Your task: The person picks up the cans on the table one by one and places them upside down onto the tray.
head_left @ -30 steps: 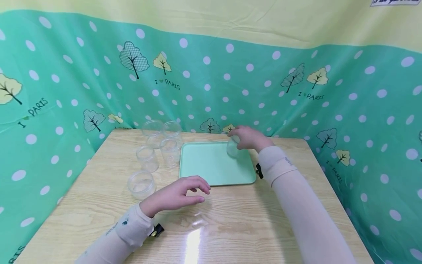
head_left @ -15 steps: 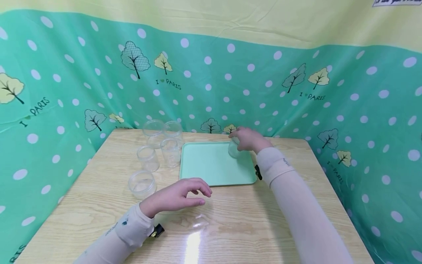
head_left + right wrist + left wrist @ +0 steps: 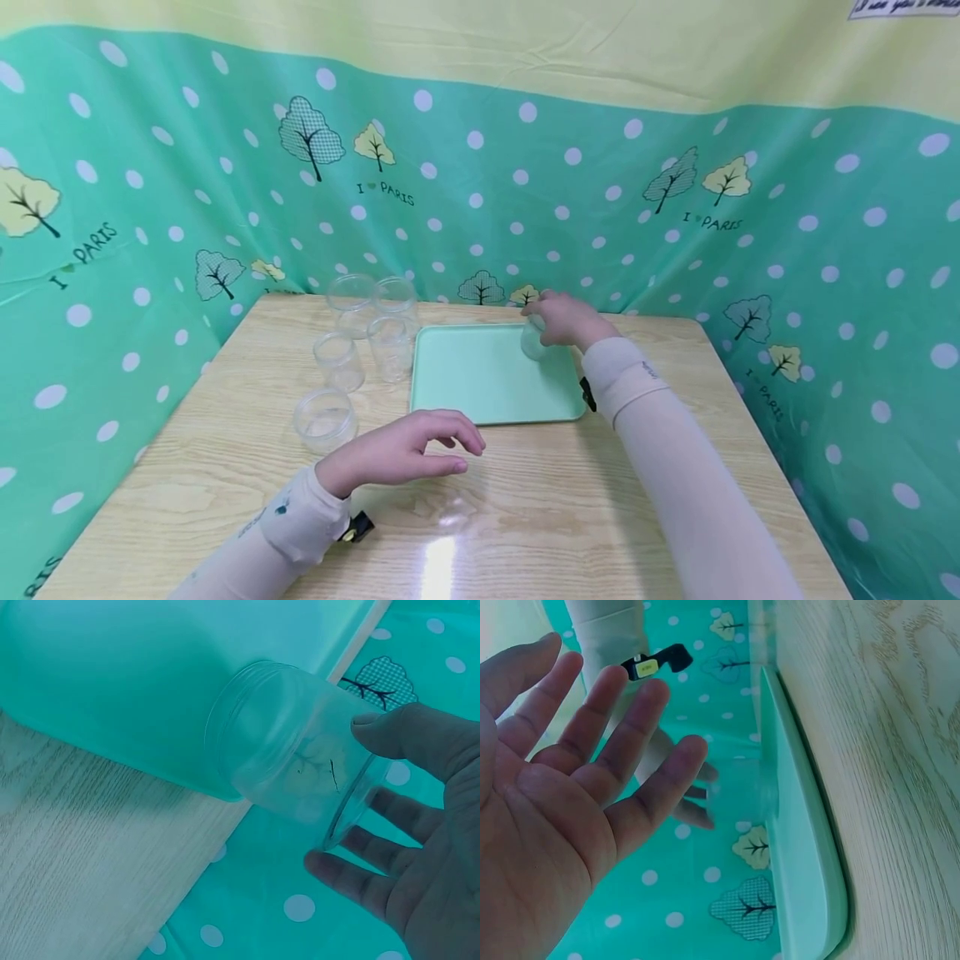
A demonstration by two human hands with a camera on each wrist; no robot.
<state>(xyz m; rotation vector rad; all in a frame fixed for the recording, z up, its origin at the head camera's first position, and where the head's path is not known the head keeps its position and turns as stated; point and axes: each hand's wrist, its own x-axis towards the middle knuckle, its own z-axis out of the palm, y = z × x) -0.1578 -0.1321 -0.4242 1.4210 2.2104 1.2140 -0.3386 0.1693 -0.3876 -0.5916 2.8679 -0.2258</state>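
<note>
My right hand [image 3: 567, 320] holds a clear jar [image 3: 532, 342] by its upper rim, at the back right of the mint-green tray [image 3: 480, 387]. In the right wrist view the thumb lies on one side of the jar [image 3: 281, 746] and the fingertips on the other, with the jar's base against the tray's surface. Low in front of the tray's near left corner, my left hand [image 3: 408, 447] hovers palm inward, its fingers relaxed and nothing in them. The left wrist view shows that hand [image 3: 562, 780] with spread fingers.
Several clear jars stand left of the tray: a wide low one [image 3: 325, 421] in front, a small one [image 3: 339, 362], a tall one [image 3: 390, 350] beside the tray, and larger ones [image 3: 352, 304] behind. A polka-dot curtain [image 3: 517, 200] closes off the table's back and sides.
The right hand keeps its grip on the jar at the tray's back right, with barely any shift. The left hand stays nearly still; the whole head view drifts slightly.
</note>
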